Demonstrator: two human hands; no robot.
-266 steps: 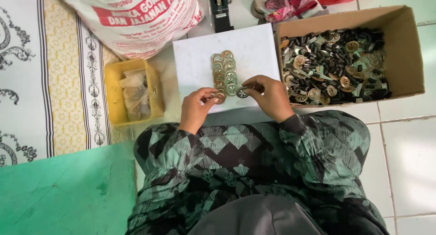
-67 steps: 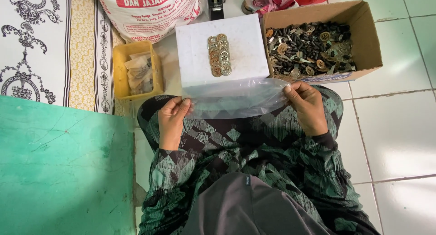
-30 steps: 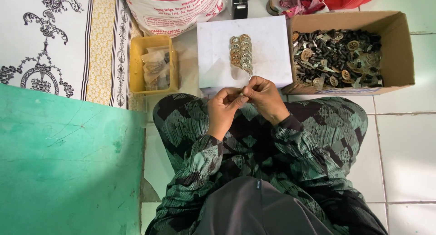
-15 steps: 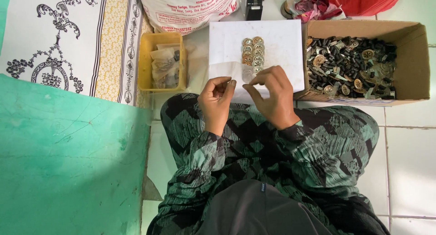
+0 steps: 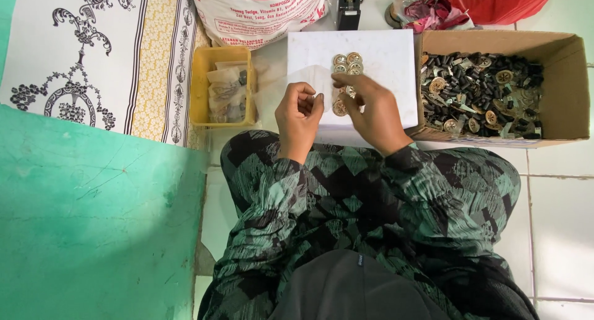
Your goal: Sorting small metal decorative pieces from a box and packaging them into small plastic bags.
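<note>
Head view, looking straight down on a seated person in a green-and-black patterned top. Left hand (image 5: 298, 111) is curled, its grip pinched shut on the edge of a clear bag (image 5: 291, 88) that lies across the left part of a white box (image 5: 390, 66). Right hand (image 5: 370, 106) reaches over the box lid, fingers together over a cluster of round metal discs (image 5: 346, 63); whether the grip actually holds a disc cannot be told, since the fingers hide the lower ones. The discs lie in a short double row at the middle of the lid, the upper ones showing clear above the right fingertips. Just right of the white box, touching it, an open carton (image 5: 566, 88) full of small dark and brass-coloured parts. Left of the white box, a yellow tray (image 5: 201, 85) with small packets in it. A printed sack (image 5: 260, 10) behind the tray. Green mat (image 5: 93, 221) at left, on the tiled floor (image 5: 560, 215).
</note>
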